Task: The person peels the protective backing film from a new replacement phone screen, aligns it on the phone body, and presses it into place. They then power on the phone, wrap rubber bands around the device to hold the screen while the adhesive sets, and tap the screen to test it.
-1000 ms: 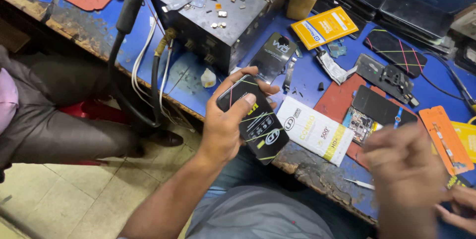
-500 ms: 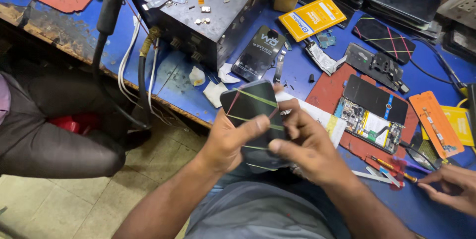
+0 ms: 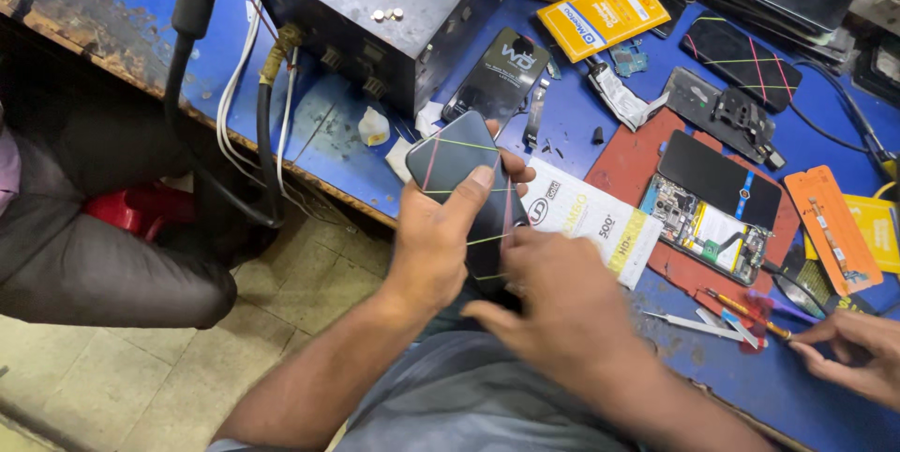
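My left hand (image 3: 441, 246) grips a black phone screen (image 3: 464, 180) wrapped in thin coloured rubber bands, held over the front edge of the blue workbench (image 3: 328, 147). My thumb lies across its glass. My right hand (image 3: 553, 311) is blurred and sits just below and right of the screen, its fingers touching the screen's lower end. A white paper packet (image 3: 591, 222) lies on the bench right behind the screen.
A dark metal box (image 3: 384, 30) with cables stands at the back left. An opened phone (image 3: 717, 213) lies on a red mat; another banded screen (image 3: 741, 53) and orange packets lie beyond. Another person's hand (image 3: 858, 354) rests at the right edge. A seated person's legs (image 3: 84, 255) are at left.
My right hand came in from the right and met the banded screen, then slid to its lower end. The screen has tilted and sits a little higher in my left hand.
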